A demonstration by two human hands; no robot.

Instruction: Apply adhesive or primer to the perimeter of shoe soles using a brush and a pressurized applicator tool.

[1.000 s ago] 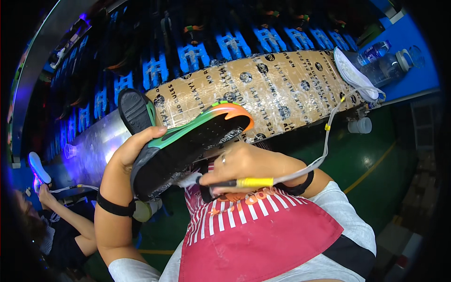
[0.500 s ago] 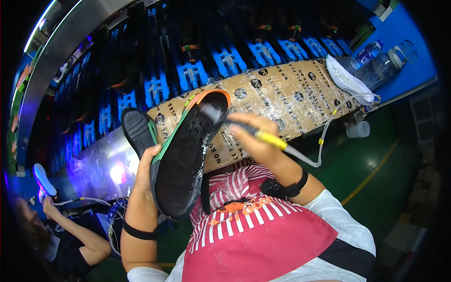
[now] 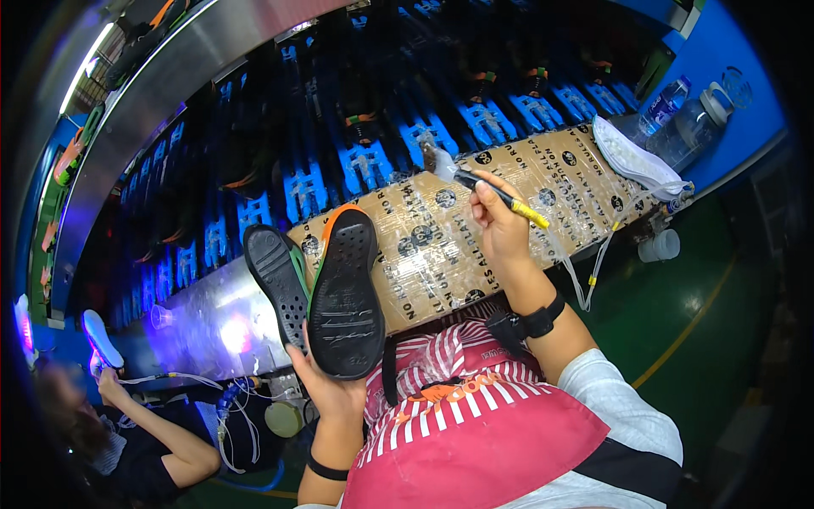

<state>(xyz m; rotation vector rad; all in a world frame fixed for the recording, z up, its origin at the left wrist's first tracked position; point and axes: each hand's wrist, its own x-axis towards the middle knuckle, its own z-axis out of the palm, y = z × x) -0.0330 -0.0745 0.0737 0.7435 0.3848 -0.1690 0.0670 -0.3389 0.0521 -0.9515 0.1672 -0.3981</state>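
Note:
My left hand [image 3: 333, 390] grips the heel end of a black shoe sole [image 3: 346, 297] with an orange-and-green rim; its thumb shows at the sole's left edge and its fingers are mostly hidden. The grooved, perforated side faces up. Close against its left lies a second black sole [image 3: 275, 267] with a green edge. Farther right, my right hand [image 3: 502, 227] is closed around a brush [image 3: 471, 179] with a black and yellow handle. Its whitish, dark-tipped bristles point up and left, off the sole, above the bench's far edge. A clear tube [image 3: 555, 246] runs from the handle's end.
Tape-covered cardboard [image 3: 424, 284] lies on the bench. Blue shoe holders [image 3: 365, 168] line its far side. At the right are a white sole-shaped piece [image 3: 632, 157], a bottle [image 3: 666, 106], a clear jug [image 3: 699, 127] and a white cup [image 3: 660, 246]. A co-worker's hand [image 3: 110, 386] holds a white sole [image 3: 102, 339].
The sole in my left hand has turned from its wet, glossy inner side to its grooved side and come lower. My right hand has lifted the brush away from it, up and right.

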